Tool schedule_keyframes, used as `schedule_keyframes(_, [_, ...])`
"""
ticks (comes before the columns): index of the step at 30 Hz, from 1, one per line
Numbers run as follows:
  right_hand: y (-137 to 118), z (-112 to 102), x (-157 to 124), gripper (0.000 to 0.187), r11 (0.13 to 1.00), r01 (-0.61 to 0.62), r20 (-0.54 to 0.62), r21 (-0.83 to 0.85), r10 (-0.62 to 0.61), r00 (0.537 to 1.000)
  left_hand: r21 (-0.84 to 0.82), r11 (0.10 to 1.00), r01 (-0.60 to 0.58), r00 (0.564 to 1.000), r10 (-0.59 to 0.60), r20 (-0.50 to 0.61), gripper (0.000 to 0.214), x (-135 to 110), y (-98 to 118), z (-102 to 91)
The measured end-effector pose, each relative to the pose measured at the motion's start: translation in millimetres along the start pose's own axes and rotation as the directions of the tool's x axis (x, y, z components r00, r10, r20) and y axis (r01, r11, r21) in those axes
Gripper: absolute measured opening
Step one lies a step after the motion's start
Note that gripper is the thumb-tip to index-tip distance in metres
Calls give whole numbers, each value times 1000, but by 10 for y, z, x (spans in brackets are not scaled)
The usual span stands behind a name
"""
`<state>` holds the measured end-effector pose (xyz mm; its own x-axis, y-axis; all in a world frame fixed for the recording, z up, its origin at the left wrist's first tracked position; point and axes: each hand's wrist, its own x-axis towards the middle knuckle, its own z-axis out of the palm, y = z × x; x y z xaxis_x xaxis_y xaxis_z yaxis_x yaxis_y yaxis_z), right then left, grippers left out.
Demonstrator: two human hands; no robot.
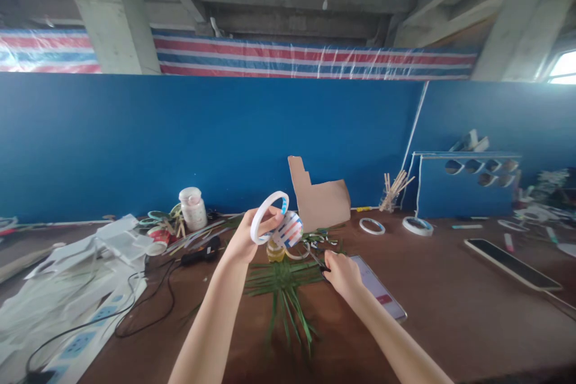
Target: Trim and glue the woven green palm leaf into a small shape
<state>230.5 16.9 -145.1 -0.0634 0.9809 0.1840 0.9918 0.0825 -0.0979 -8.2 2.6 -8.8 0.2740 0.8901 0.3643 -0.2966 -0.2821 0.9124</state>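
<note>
Left hand: And there it was, the left hand (254, 236) curled snugly around a white tape ring (261, 213), fingers wrapped over the band, lifting it clear of the table.
Right hand: Down low, the right hand (342, 275) was half closed, its fingertips (327, 261) right at a small dark object (321, 270), too small to name; whether it had a grip, I couldn't tell.
Beside the right hand: A phone (377, 285) lay just to the right, its pale screen lit.
Between the hands: Green palm-leaf strips (281, 295) were woven and splayed across the brown table (443, 312), below a blurred yellowish cylinder (275, 251).
Behind the left hand: A striped blue, red and white woven ball (288, 230) sat just beyond the ring, nearly touching it.
Left of the left hand: Here came a black cable (148, 306), a white power strip (78, 345) and crumpled white sheets (76, 264).
Beyond the left hand: A white jar (193, 209) stood well back, with a cardboard cut-out (319, 195) propped further right.
Right of the cut-out: Two white tape rolls (372, 226) (417, 226) lay flat, and wooden sticks in a glass (393, 193) stood by the blue wall (189, 144).
</note>
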Motion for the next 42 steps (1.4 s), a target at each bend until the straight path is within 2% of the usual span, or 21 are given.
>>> schedule_keyframes(4, [15,17,24,12,999,-11,46,46,8,999,83,996,15,997,-9,-74,25,-12,37,43])
schedule_keyframes(10, [50,31,44,14,995,0,58,103,-6,998,229,972,52,992,-24,-121,33,-20,74,106])
schedule_keyframes(18, [101,56,73,15,991,-13,74,134,3,997,471,880,-59,988,119,-99,23,-40,52,143])
schedule_keyframes(22, [75,-56,89,13,984,-43,84,171,29,996,516,852,-87,980,165,-108,21,-50,45,161])
schedule_keyframes(24, [27,-191,106,10,969,-30,39,244,21,999,534,841,-88,980,168,-103,20,-50,43,173])
schedule_keyframes(25, [-7,-279,118,11,949,9,4,317,-10,1000,550,830,-89,981,169,-96,19,-49,42,178])
schedule_keyframes(27, [-90,-494,143,13,843,111,-100,527,-69,993,598,796,-96,979,184,-87,17,-48,34,185])
schedule_keyframes(29, [-184,-743,161,20,652,161,-142,740,-82,986,658,746,-104,973,212,-87,15,-46,19,185])
schedule_keyframes(30, [-231,-871,164,24,521,183,-169,834,-76,983,688,718,-106,970,227,-88,14,-45,9,181])
schedule_keyframes(32, [-320,-1111,155,28,290,206,-177,934,-124,976,746,658,-101,963,252,-92,14,-40,-9,169])
schedule_keyframes(33, [-360,-1213,146,30,224,219,-195,950,-124,973,774,626,-98,960,264,-92,14,-38,-15,160])
schedule_keyframes(35, [-430,-1362,130,31,166,246,-222,955,-148,964,824,559,-96,952,294,-88,14,-37,-15,143])
schedule_keyframes(36, [-460,-1405,129,30,166,247,-222,955,-156,963,845,525,-98,947,310,-83,14,-39,-9,134])
schedule_keyframes(42, [-568,-1372,253,30,241,234,-216,942,-100,971,937,327,-127,902,430,-28,13,-50,51,88])
